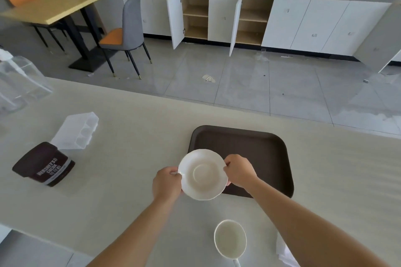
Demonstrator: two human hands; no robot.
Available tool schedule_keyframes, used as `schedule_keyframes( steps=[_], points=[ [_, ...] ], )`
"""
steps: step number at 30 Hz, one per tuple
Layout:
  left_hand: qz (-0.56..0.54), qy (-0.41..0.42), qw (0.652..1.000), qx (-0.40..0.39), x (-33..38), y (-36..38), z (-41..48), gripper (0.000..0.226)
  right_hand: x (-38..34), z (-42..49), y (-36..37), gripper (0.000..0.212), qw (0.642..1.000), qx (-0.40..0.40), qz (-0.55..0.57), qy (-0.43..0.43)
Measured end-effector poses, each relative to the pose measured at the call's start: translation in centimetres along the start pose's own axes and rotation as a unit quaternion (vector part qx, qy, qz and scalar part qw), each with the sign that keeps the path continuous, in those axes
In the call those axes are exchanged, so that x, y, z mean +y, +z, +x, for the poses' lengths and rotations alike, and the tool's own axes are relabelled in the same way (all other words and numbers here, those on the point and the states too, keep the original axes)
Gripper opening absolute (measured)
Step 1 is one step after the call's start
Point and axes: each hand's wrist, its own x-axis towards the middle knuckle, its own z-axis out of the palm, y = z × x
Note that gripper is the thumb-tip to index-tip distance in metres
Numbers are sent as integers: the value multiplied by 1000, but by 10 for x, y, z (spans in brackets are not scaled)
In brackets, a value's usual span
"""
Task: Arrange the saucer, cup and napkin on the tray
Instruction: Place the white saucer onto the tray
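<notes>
Off to my left on the pale stone-look surface [121, 136] I see a dark brown cocoa tub [44, 163] lying on its side, a clear plastic moulded tray [77, 130] touching it from behind, and a clear plastic bottle [20, 81] at the far left edge. None of it stands between me and the dark brown rectangular plastic tray [260, 149], whose bare top is straight ahead. I've got the round white ceramic saucer [202, 174] in both hands: my left hand [167, 184] has its fingers clamped on the left rim, my right hand [238, 171] pinches the right rim. The saucer is face up, its centre ring visible, overlapping the tray's near-left corner. Near me, the empty white ceramic cup [230, 239] stands upright on the surface, and the white folded napkin [284, 251] peeks out beneath my right forearm.
</notes>
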Motion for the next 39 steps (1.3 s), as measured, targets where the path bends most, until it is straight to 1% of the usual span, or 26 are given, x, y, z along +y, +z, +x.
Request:
schedule_keyframes(
  steps=[3,6,9,12,14,17,19,23,26,28,30,31,33,36,39],
  points=[
    [59,28,997,-33,13,10,11,16,7,8,-4,28,999,16,24,23],
    [98,33,993,-48,21,17,18,6,11,12,-2,27,998,25,39,48],
    [113,40,991,-60,27,23,26,22,12,18,2,26,996,24,54,68],
    [144,53,986,-61,28,29,34,30,11,24,4,26,995,31,60,80],
    [152,63,984,-62,27,30,38,31,10,26,6,26,994,31,63,88],
    [159,83,982,-63,25,32,41,22,11,29,8,27,992,30,66,99],
    [154,92,982,-62,24,33,41,20,12,29,9,26,992,34,65,107],
    [148,86,983,-64,22,32,38,33,14,30,10,26,991,47,62,113],
    [132,70,986,-72,22,31,37,31,14,29,11,26,990,48,63,116],
    [92,37,993,-65,24,28,38,22,16,29,11,25,990,52,69,115],
    [10,-29,998,-51,26,24,39,10,17,29,12,25,989,59,81,112],
    [-30,-57,996,-55,26,22,40,7,18,29,12,25,988,62,86,109],
    [-80,-77,992,-67,24,20,39,6,19,29,12,24,988,65,92,106],
    [-79,-51,992,-86,19,19,38,9,22,29,13,21,986,66,107,107],
    [14,21,995,-101,11,13,32,11,30,26,14,19,983,69,126,113]
  ],
)
